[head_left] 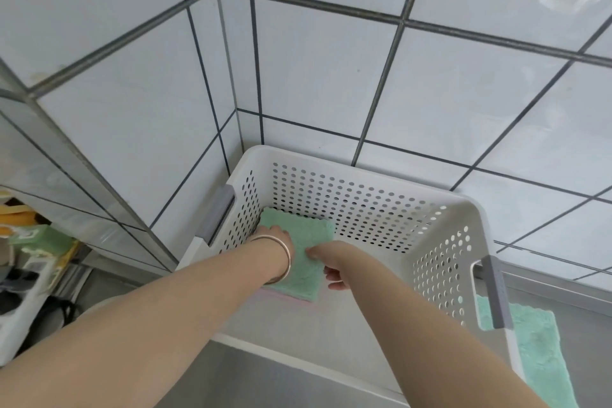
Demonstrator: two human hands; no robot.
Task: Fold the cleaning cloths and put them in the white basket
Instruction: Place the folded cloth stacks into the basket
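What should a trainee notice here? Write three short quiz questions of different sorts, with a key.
1. True or false: the folded green cleaning cloth lies inside the perforated white plastic basket.
2. Multiple choice: which wrist wears the thin metal bangle? A) left B) right C) neither
3. Fill in: a pale ____ edge shows under the green cloth.

Key:
1. True; both the left hand and the right hand reach into the basket onto it.
2. A.
3. Pink.
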